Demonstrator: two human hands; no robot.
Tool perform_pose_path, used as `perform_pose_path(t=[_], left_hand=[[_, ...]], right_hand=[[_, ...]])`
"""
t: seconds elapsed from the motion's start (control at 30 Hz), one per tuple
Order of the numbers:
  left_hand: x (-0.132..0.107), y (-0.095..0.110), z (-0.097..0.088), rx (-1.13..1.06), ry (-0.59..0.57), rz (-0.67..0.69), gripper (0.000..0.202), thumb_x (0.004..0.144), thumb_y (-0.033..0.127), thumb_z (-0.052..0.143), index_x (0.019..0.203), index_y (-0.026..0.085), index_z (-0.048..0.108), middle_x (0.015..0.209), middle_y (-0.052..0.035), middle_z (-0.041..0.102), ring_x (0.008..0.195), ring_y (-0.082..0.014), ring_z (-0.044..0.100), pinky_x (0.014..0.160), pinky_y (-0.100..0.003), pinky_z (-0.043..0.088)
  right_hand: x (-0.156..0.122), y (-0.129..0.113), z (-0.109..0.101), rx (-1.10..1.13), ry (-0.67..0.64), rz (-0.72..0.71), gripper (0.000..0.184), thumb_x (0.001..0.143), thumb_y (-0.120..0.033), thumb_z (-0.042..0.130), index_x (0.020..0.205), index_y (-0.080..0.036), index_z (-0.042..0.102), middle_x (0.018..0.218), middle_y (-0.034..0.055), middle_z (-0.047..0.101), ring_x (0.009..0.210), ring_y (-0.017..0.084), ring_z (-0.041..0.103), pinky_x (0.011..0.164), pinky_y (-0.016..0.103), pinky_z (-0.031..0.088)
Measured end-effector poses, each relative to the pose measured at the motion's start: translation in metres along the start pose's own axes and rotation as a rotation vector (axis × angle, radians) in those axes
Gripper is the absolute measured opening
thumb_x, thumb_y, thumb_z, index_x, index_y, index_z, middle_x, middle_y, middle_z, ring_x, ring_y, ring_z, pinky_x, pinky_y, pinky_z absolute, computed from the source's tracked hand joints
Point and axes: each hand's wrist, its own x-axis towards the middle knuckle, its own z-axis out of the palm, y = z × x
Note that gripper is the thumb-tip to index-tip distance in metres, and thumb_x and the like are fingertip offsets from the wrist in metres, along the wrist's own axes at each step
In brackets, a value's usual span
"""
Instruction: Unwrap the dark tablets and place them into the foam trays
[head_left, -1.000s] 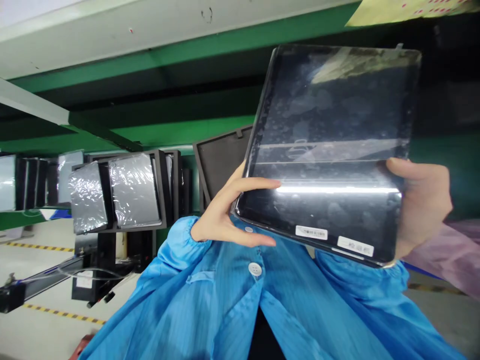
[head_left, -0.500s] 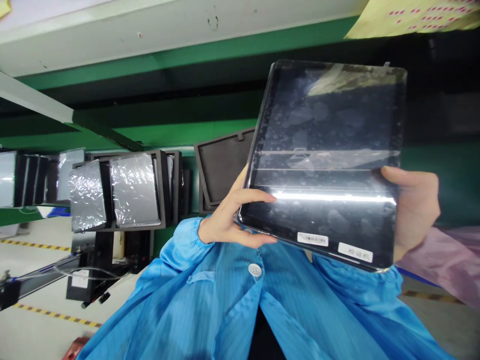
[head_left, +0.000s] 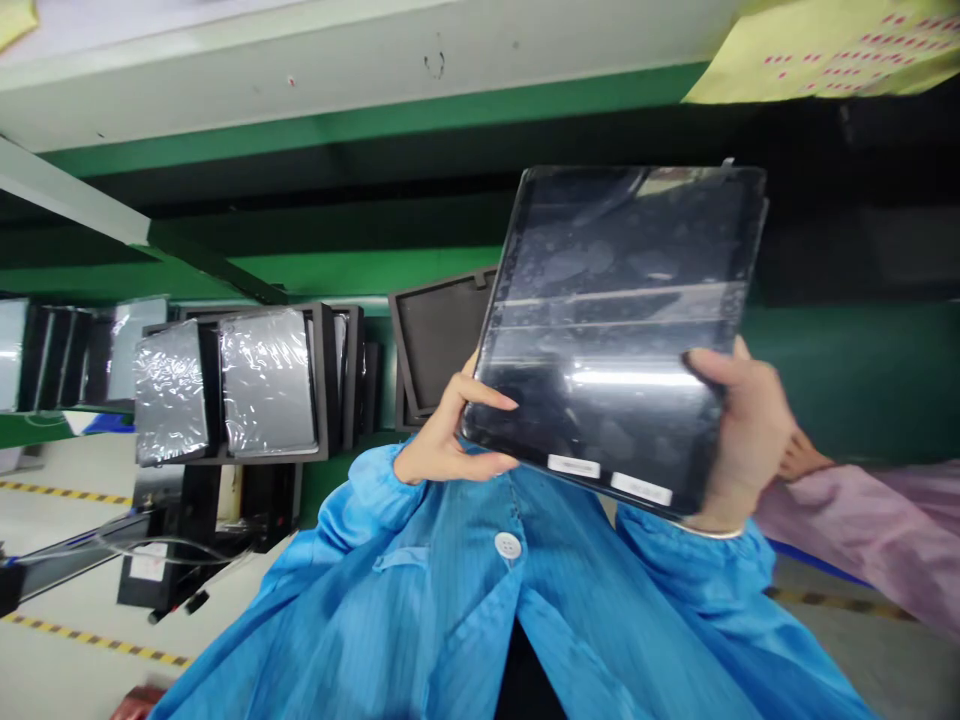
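Observation:
A black tablet (head_left: pixel 611 300), its glossy screen facing me, is held up in front of my chest between both hands. Smudges or bubbles mark the screen, and two white labels lie along its lower edge, too blurred to read. My left hand (head_left: pixel 442 430) grips the lower left corner, with fingers over the front and the thumb at the bottom edge. On the other side, my right hand (head_left: pixel 750 420) is closed round the lower right edge, its thumb on the screen. Behind the tablet, a dark foam tray (head_left: pixel 439 330) is partly hidden.
On the left, dark trays (head_left: pixel 326 380) hold film-wrapped grey tablets (head_left: pixel 268 380). More tablets (head_left: pixel 139 350) stand further left. A co-worker's pink sleeve (head_left: pixel 862 520) and hand are close behind my right hand. A white ledge (head_left: pixel 360 75) crosses the top, with a yellow paper (head_left: pixel 832 55).
Both hands have brought the tablet left and slightly lower in view, turning it a little. A co-worker's hand now shows beside my right wrist.

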Motion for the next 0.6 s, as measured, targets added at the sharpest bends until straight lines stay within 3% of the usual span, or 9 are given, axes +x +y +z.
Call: perform_pose_path(t=[0.07,0.13,0.23,0.33,0.47,0.6], left_hand=[[-0.003,-0.006,-0.007,-0.124,0.130,-0.269,0.073,0.067,0.062,0.084,0.123,0.028,0.054,0.109,-0.0062,0.064,0.090,-0.0226,0.066,0.078,-0.034,0.056],[-0.002,-0.015,-0.013,-0.173,0.319,-0.475,0.076,0.068,0.054,0.086,0.131,0.027,0.053,0.114,-0.0051,0.066,0.093,-0.0212,0.066,0.082,-0.031,0.055],[-0.006,-0.036,-0.023,-0.197,0.473,-0.666,0.061,0.068,0.039,0.089,0.120,0.017,0.064,0.113,-0.0066,0.071,0.100,-0.0216,0.066,0.087,-0.029,0.053],[-0.024,-0.059,-0.035,-0.193,0.666,-0.691,0.052,0.065,0.038,0.090,0.107,0.014,0.069,0.103,-0.0067,0.074,0.094,-0.0211,0.068,0.082,-0.027,0.053],[-0.054,-0.092,-0.045,-0.155,0.862,-0.685,0.055,0.066,0.044,0.089,0.106,0.015,0.065,0.103,-0.0084,0.074,0.092,-0.0234,0.070,0.083,-0.032,0.056],[-0.065,-0.132,-0.038,-0.069,0.943,-0.666,0.057,0.068,0.049,0.086,0.107,0.018,0.059,0.109,-0.0074,0.070,0.107,-0.0247,0.068,0.095,-0.034,0.054]], right_hand=[[0.004,0.014,0.005,0.054,0.035,0.024,0.043,0.073,-0.030,0.074,0.115,-0.033,0.068,0.103,-0.0053,0.071,0.100,0.026,0.069,0.089,0.043,0.058],[0.016,0.035,0.005,0.012,-0.012,0.052,0.057,0.063,-0.029,0.085,0.117,-0.031,0.066,0.105,-0.0052,0.072,0.100,0.023,0.068,0.093,0.038,0.056],[0.047,0.072,-0.010,-0.144,-0.159,0.069,0.055,0.063,-0.042,0.088,0.112,-0.028,0.068,0.114,-0.0006,0.073,0.110,0.025,0.066,0.100,0.039,0.053],[0.087,0.107,-0.035,-0.240,-0.266,0.168,0.058,0.062,-0.051,0.088,0.110,-0.025,0.069,0.116,0.0046,0.073,0.112,0.030,0.065,0.102,0.044,0.052],[0.138,0.138,-0.063,-0.342,-0.269,0.176,0.069,0.058,-0.051,0.089,0.117,-0.023,0.068,0.121,0.0071,0.073,0.113,0.032,0.066,0.099,0.043,0.053],[0.175,0.164,-0.061,-0.400,-0.303,0.167,0.069,0.062,-0.057,0.083,0.118,-0.019,0.069,0.118,0.0103,0.074,0.107,0.033,0.068,0.093,0.042,0.056]])
